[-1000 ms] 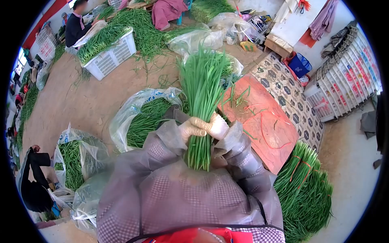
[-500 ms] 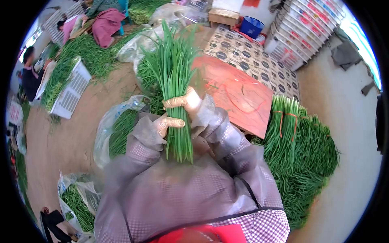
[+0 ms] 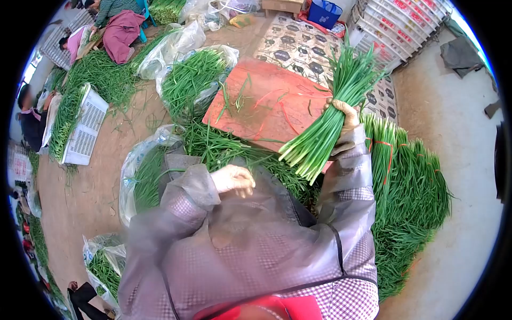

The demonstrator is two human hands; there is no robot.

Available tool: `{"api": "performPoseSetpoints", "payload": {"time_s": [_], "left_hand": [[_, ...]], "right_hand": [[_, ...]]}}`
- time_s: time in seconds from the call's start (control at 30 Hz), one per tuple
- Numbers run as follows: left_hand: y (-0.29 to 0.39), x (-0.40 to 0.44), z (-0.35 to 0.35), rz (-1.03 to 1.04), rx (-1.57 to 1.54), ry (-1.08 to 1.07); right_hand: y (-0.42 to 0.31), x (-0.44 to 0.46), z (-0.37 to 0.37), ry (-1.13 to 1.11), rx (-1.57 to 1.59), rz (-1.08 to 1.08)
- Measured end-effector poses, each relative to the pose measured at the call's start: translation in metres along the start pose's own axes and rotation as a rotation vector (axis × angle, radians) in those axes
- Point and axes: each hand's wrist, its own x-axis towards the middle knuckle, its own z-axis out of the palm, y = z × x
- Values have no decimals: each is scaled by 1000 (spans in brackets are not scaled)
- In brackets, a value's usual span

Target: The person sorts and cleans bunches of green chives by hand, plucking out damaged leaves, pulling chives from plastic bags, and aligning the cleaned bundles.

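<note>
My right hand (image 3: 348,113), in a thin pale glove, is closed around the middle of a bunch of garlic chives (image 3: 325,136). The bunch tilts over the right side of a low red board (image 3: 266,101), pale stem ends toward me and green tips pointing away. A thin red tie (image 3: 288,118) and a few stray leaves lie on the board. My left hand (image 3: 234,180), also gloved, is in front of my body, holding nothing, with its fingers loosely bent. Loose chives (image 3: 213,141) lie just beyond it, along the board's near edge.
Tied bunches of chives (image 3: 381,144) are stacked at my right. Plastic bags of loose chives (image 3: 194,74) stand ahead and at left. A white crate (image 3: 88,125) leans at left near seated people. White crates (image 3: 400,26) and a blue basket (image 3: 324,13) are at the back.
The bunch has moved from upright between both hands to the right, over the board, now tilted in my right hand alone. My left hand has let go and stays near my body.
</note>
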Motion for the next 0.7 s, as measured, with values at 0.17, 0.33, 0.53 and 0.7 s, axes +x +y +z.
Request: {"api": "performPoseSetpoints", "payload": {"time_s": [0.17, 0.33, 0.53, 0.7], "left_hand": [[23, 17, -27, 126, 49, 203], [18, 29, -41, 61, 30, 290], [-1, 27, -51, -9, 24, 318], [4, 37, -52, -17, 14, 387]], "right_hand": [[9, 42, -54, 91, 1, 115], [50, 99, -105, 133, -69, 121], [69, 117, -179, 297, -147, 138], [42, 83, -180, 385, -162, 273]]}}
